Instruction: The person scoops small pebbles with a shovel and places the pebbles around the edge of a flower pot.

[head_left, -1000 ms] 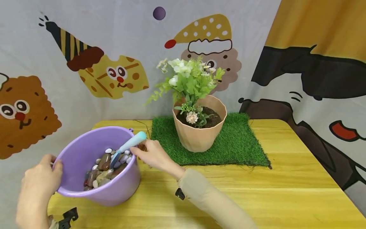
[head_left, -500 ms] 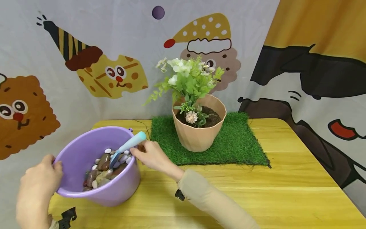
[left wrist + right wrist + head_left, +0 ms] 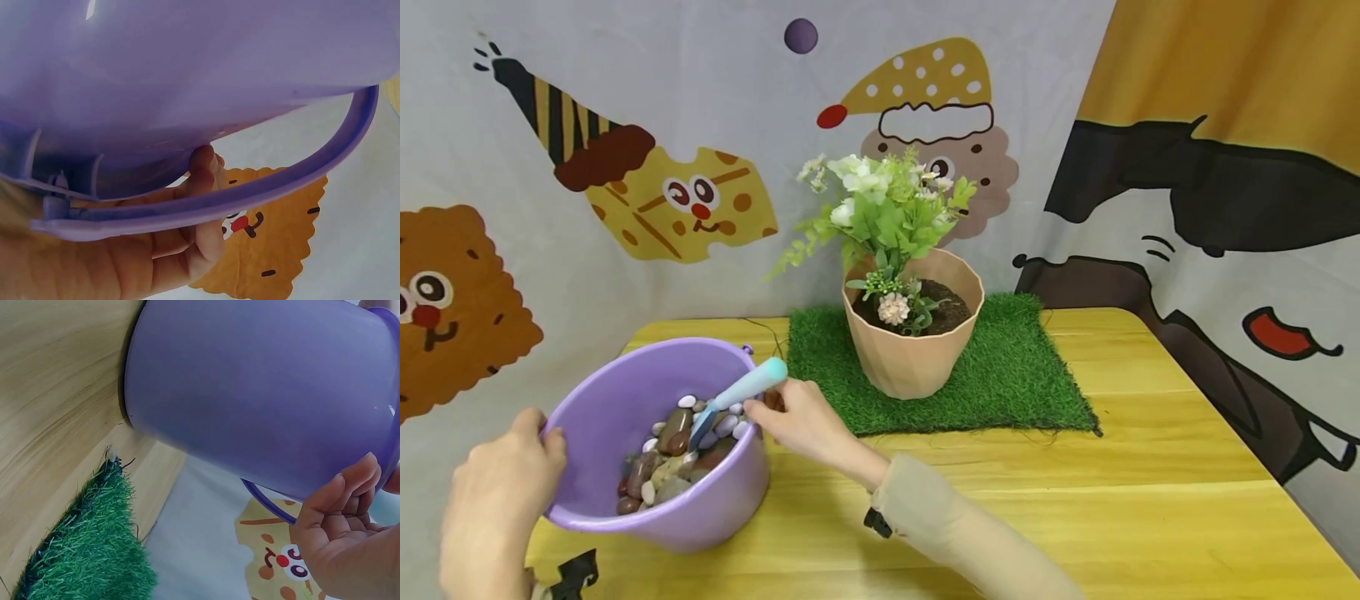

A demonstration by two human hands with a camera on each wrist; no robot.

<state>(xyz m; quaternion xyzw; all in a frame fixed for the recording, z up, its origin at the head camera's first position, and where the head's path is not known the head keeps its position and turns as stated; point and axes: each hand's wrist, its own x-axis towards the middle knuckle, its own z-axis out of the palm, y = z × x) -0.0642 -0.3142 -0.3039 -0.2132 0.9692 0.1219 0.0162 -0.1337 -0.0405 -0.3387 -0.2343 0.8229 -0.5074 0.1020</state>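
A purple bucket [image 3: 730, 508] stands tilted on the table, its mouth turned up and toward the head camera. At its left rim, my left hand [image 3: 501, 492] grips the edge, thumb on the inner side. My right hand [image 3: 801, 429] holds the opposite rim, fingers [image 3: 325, 503] curled against the outer wall. Inside lie smooth stones [image 3: 662, 471], some brown, some white and grey. A small trowel [image 3: 751, 383] with a light blue handle leans among them, its handle sticking out over the right rim near my right thumb. The bucket's carrying handle [image 3: 269, 190] hangs loose, across my left hand.
Behind and to the right, a peach flowerpot [image 3: 910, 367] holds dark soil and white-flowered greenery [image 3: 887, 208]. It stands on an artificial grass mat [image 3: 1022, 383]. The wooden table [image 3: 1037, 500] extends right, with a printed cartoon curtain [image 3: 722, 75] behind.
The head view has turned a little, so the flowerpot, mat and curtain sit farther left in it. Both hands keep the same hold on the bucket, and the trowel still leans in it.
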